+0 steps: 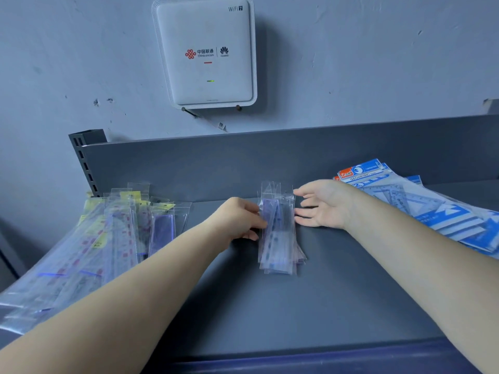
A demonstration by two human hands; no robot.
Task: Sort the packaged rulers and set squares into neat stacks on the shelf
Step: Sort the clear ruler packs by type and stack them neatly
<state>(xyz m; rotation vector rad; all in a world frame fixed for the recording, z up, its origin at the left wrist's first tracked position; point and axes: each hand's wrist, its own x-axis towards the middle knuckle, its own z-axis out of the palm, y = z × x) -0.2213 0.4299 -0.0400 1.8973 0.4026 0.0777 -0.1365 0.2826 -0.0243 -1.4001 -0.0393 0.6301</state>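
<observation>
On a grey metal shelf (310, 306), 2 bare hands flank a small stack of clear-sleeved rulers (278, 233) lying at its middle. The left hand (237, 220) touches the stack's left edge with curled fingers; the right hand (321, 203) rests just beside its right edge, fingers spread and relaxed, holding nothing. Longer packaged rulers (108, 238) lie heaped at left, blue set-square packs (437, 211) at right.

Your two forearms are bare right up to the lower frame edge, with no sleeve showing; your left hand (240, 220) and right hand (324, 205) wear no gloves, rings, watch or wristband
</observation>
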